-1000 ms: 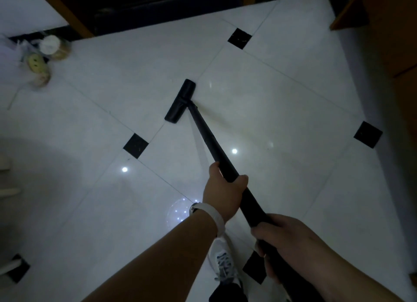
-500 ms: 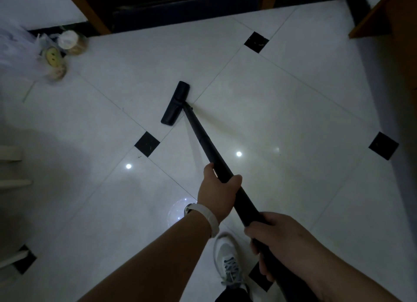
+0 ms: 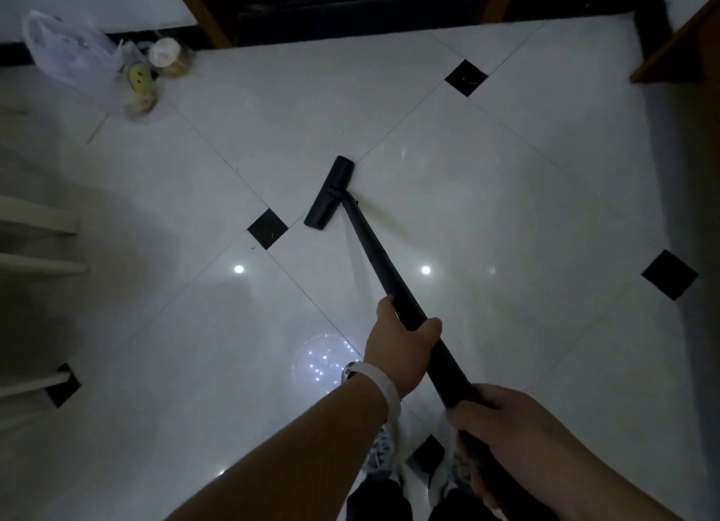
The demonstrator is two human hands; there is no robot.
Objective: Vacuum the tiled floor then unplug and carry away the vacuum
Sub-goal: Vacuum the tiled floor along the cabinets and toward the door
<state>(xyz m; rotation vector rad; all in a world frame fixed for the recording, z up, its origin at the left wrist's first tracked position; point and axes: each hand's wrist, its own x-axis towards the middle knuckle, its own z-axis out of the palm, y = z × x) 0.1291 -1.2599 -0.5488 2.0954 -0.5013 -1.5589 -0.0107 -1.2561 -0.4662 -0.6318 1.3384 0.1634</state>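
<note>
A black vacuum wand (image 3: 374,247) slants from the lower right up to a flat black floor nozzle (image 3: 329,193), which lies on the white tiled floor (image 3: 506,208) beside a small black inset tile (image 3: 267,228). My left hand (image 3: 401,345), with a white band on its wrist, grips the wand at mid-length. My right hand (image 3: 502,431) grips the wand lower down, near the bottom edge. The vacuum's body, cord and plug are out of view.
A clear plastic bag (image 3: 66,53) and small jars (image 3: 163,56) sit on the floor at the far left by the wall. White furniture legs (image 3: 39,244) stand at the left edge. A dark doorway (image 3: 350,6) and a wooden cabinet (image 3: 678,56) border the far side. My shoes (image 3: 383,454) are below.
The nozzle has drawn back toward me and a little left across the tile, ending next to the black inset tile. The view has tilted, showing more of the far wall and the bag.
</note>
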